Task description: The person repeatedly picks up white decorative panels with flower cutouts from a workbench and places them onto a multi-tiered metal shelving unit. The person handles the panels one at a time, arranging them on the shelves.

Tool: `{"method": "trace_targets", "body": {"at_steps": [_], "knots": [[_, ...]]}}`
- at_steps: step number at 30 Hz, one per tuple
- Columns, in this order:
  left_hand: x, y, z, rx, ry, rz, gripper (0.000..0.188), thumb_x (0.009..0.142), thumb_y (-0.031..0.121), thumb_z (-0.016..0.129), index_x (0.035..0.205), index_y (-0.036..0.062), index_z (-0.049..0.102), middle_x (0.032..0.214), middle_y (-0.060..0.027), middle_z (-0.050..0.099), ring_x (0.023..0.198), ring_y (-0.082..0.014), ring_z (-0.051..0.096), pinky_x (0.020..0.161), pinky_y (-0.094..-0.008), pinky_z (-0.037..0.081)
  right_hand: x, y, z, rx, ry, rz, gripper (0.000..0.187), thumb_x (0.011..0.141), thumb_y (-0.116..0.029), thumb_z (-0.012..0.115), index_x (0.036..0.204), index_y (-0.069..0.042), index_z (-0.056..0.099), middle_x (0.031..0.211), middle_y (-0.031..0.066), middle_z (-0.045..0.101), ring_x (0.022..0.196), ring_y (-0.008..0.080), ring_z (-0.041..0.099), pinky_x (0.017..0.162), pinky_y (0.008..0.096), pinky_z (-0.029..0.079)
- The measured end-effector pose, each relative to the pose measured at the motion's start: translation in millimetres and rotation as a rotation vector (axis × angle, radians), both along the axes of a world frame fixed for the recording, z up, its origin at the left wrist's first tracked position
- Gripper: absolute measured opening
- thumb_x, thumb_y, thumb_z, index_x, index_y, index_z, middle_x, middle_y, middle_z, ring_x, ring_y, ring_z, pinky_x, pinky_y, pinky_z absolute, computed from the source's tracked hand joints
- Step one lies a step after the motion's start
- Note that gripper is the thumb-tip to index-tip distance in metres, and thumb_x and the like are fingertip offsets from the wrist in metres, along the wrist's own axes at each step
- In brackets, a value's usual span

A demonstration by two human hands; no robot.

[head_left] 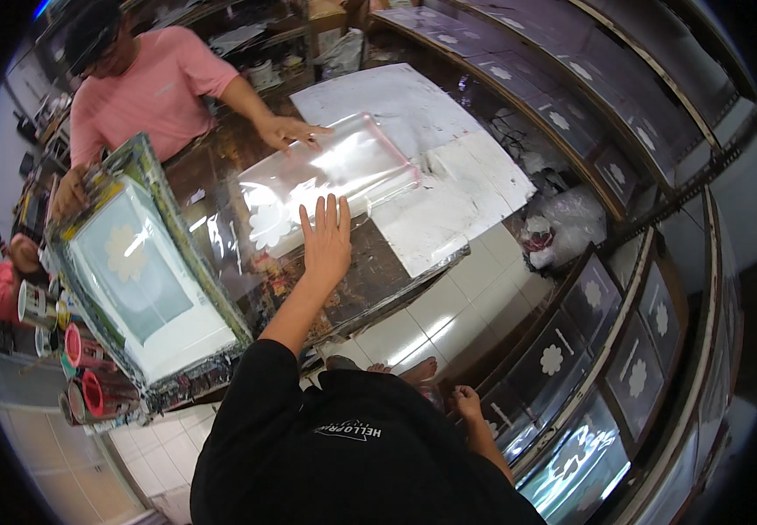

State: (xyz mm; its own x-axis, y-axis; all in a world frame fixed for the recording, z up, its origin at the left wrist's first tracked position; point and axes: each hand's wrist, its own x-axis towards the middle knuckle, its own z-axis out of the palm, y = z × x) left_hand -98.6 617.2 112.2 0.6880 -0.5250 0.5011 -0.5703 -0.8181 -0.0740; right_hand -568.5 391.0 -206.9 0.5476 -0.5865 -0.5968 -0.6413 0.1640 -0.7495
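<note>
My left hand [326, 243] lies with fingers outstretched on the near edge of a stack of clear plastic bags [352, 162]. A white flower print [266, 226] shows at the stack's left end. My right hand [465, 402] hangs low beside my body, its fingers curled in; whatever is in them, if anything, cannot be made out. Across the table, a co-worker in a pink shirt [155, 83] rests one hand [289, 131] on the bags. Their other hand [70, 194] grips the top of a tilted screen-printing frame [243, 324], whose mesh bears a pale flower shape.
White boards [474, 179] cover the table's right part. Drying racks [571, 350] with flower-printed plastic sheets stand on the right and far right. Paint cans [107, 391] sit left of the frame. A crumpled plastic bag [571, 223] lies by the rack. Another person [2, 284] is at far left.
</note>
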Motion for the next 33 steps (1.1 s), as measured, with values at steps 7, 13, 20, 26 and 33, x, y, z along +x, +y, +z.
{"method": "trace_targets", "body": {"at_steps": [7,13,20,26,33], "knots": [[15.0,-37.9,-18.3,0.058,0.228,-0.151,0.031,0.087,0.012,0.055,0.114,0.0017,0.064,0.13,-0.0106,0.061,0.114,-0.0279,0.055,0.105,-0.0517,0.036,56.7,4.7,104.8,0.239,-0.157,-0.183,0.021,0.098,-0.018,0.064,0.114,-0.004,0.06,0.096,0.0041,0.064,0.084,0.0167,0.066,0.072,0.0292,0.055],[-89.0,-62.3,8.5,-0.01,0.179,-0.543,0.049,0.086,0.009,0.058,0.133,-0.003,0.055,0.142,-0.0163,0.053,0.118,-0.0327,0.052,0.101,-0.0484,0.036,198.1,-6.8,325.1,0.484,-0.75,0.148,0.063,0.101,-0.043,0.056,0.153,-0.014,0.036,0.156,0.0141,0.035,0.134,0.0291,0.049,0.109,0.045,0.042],[-166.3,-98.7,36.1,0.025,0.251,-0.855,0.053,0.087,0.007,0.057,0.138,-0.0051,0.049,0.146,-0.0201,0.049,0.124,-0.0373,0.048,0.103,-0.0509,0.035,257.2,-58.9,344.5,0.171,-0.544,0.204,0.038,0.091,-0.022,0.066,0.126,-0.007,0.063,0.115,0.0095,0.066,0.09,0.0203,0.066,0.079,0.0335,0.053],[-188.8,-108.9,62.9,-0.08,0.297,-0.984,0.061,0.086,0.018,0.066,0.138,-0.0065,0.046,0.145,-0.026,0.046,0.128,-0.0396,0.044,0.108,-0.0567,0.03,253.8,-80.0,386.7,-0.306,-0.429,0.385,0.028,0.081,0.0,0.056,0.107,0.002,0.067,0.098,0.0117,0.072,0.081,0.0208,0.075,0.067,0.0315,0.057],[-210.2,-110.6,115.3,-0.513,0.349,-1.369,0.06,0.088,0.029,0.067,0.134,-0.0057,0.051,0.144,-0.0298,0.045,0.126,-0.0458,0.042,0.107,-0.0586,0.032,196.0,-146.6,563.0,-0.736,-0.05,0.603,0.027,0.083,-0.005,0.063,0.109,-0.001,0.069,0.099,0.012,0.073,0.084,0.0226,0.073,0.071,0.0371,0.058]]}}
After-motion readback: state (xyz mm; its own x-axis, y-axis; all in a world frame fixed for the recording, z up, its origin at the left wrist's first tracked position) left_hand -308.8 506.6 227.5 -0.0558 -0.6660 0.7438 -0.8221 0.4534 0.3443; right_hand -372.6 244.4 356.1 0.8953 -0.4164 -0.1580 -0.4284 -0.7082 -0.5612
